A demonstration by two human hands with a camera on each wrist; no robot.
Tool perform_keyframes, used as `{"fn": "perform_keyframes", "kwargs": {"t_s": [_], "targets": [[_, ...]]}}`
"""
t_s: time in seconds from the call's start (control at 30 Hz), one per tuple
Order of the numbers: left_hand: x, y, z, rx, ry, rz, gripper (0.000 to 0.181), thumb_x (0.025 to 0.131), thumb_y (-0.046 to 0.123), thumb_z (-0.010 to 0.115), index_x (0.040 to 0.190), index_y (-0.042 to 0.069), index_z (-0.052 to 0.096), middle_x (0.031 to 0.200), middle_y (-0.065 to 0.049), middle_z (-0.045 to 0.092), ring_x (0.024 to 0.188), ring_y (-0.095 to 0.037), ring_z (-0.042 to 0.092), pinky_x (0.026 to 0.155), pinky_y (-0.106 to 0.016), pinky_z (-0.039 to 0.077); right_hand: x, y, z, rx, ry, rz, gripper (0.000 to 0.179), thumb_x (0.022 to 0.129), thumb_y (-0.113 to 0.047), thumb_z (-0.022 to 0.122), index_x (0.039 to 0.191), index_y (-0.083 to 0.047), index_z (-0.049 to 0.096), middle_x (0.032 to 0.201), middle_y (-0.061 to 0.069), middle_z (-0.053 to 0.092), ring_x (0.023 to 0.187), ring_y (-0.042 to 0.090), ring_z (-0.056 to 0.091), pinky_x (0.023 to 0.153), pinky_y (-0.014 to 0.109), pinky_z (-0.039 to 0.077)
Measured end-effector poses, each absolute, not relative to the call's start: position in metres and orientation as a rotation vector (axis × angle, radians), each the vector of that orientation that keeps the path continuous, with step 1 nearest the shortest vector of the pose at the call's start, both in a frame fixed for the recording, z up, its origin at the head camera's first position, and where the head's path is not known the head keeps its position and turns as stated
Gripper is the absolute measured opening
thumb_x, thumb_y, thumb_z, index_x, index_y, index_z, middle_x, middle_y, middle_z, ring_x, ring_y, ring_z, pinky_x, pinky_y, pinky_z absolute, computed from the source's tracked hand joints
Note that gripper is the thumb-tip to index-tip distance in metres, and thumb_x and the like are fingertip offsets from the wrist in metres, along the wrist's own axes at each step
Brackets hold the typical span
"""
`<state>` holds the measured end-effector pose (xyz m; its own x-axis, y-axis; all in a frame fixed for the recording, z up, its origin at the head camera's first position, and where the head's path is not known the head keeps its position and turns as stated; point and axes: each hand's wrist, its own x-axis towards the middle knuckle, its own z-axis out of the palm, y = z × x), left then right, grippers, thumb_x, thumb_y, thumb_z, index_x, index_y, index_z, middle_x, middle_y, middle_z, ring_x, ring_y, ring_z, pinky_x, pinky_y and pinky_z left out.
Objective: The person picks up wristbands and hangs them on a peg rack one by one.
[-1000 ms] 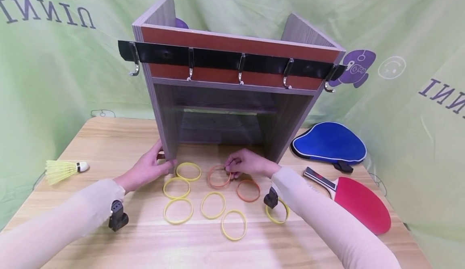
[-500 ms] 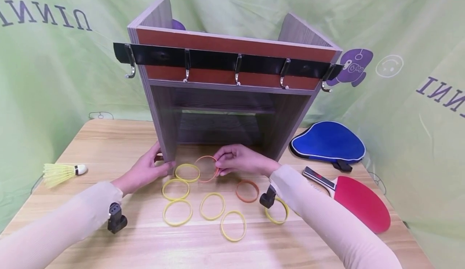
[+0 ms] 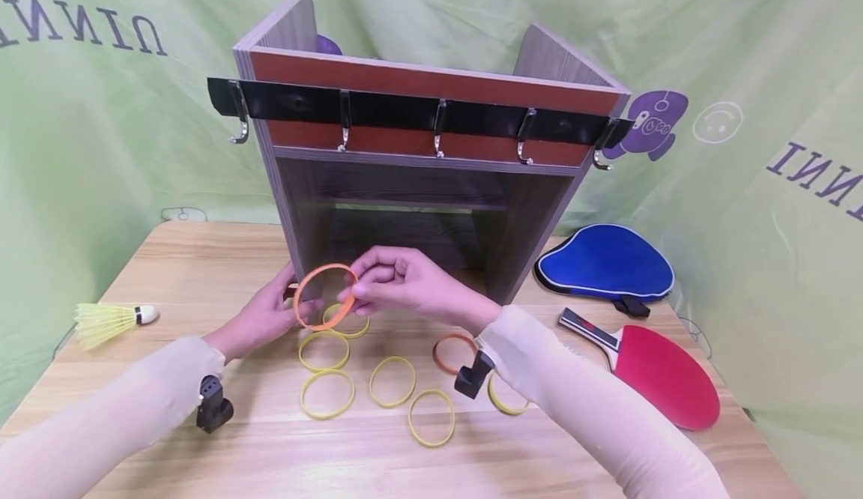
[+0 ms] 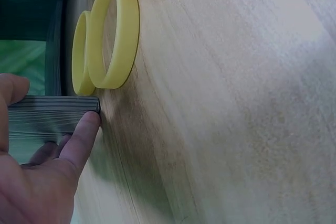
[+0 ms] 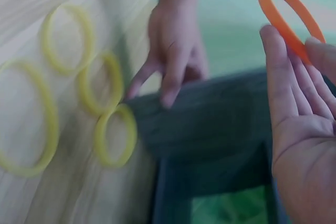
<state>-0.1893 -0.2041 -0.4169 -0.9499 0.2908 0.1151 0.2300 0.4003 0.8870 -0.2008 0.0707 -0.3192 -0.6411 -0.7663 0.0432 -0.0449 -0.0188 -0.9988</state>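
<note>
My right hand (image 3: pixel 418 282) pinches an orange silicone wristband (image 3: pixel 342 312) between thumb and fingertips. The band is held up off the table, in front of the lower left side panel (image 3: pixel 270 177) of a grey wooden hook rack. That panel's bottom end is gripped by my left hand (image 3: pixel 252 323), thumb and fingers on opposite faces, as the left wrist view shows. Several yellow wristbands (image 4: pixel 126 45) lie flat just in front of it, two of them overlapping. A second orange wristband (image 3: pixel 437 353) lies on the table below my right wrist, partly covered by the wrist camera.
Metal hooks (image 3: pixel 439 128) line a black strip across the rack's red front board (image 3: pixel 431 81). A yellow shuttlecock (image 3: pixel 111 321) lies at the left. On the right are a blue paddle case (image 3: pixel 607 263) and a red table tennis paddle (image 3: pixel 664 375).
My right hand has lifted the orange wristband from the table and carried it left and up to the rack's left panel. My left hand keeps its hold on the panel.
</note>
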Motion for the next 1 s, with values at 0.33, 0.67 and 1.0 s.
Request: {"fn": "perform_keyframes", "kwargs": {"t_s": [0.33,0.67,1.0], "targets": [[-0.188,-0.204,-0.415,0.450,2.497,1.673,0.081,0.100,0.009,0.067,0.167,0.014,0.021,0.152,-0.031,0.049,0.126,-0.041,0.061,0.084,-0.023,0.061,-0.185,0.036,-0.276,-0.784,1.598,-2.031,0.015,0.101,0.009,0.059,0.115,0.004,0.060,0.124,0.040,0.066,0.103,0.021,0.079,0.096,0.046,0.061],[-0.190,-0.205,-0.415,0.483,2.480,1.679,0.083,0.101,0.008,0.067,0.167,0.014,0.018,0.152,-0.032,0.043,0.133,-0.055,0.051,0.083,-0.020,0.059,-0.180,0.010,-0.245,-0.812,1.471,-2.215,0.015,0.101,0.010,0.058,0.113,0.001,0.059,0.132,0.043,0.059,0.102,0.018,0.077,0.100,0.043,0.060],[-0.193,-0.209,-0.417,0.533,2.555,1.616,0.082,0.101,0.013,0.069,0.167,0.018,0.021,0.149,-0.028,0.051,0.132,-0.050,0.055,0.090,-0.019,0.055,-0.179,-0.010,-0.232,-0.714,1.431,-2.309,0.016,0.100,0.010,0.059,0.107,-0.004,0.061,0.134,0.042,0.059,0.095,0.015,0.076,0.098,0.039,0.061]]}}
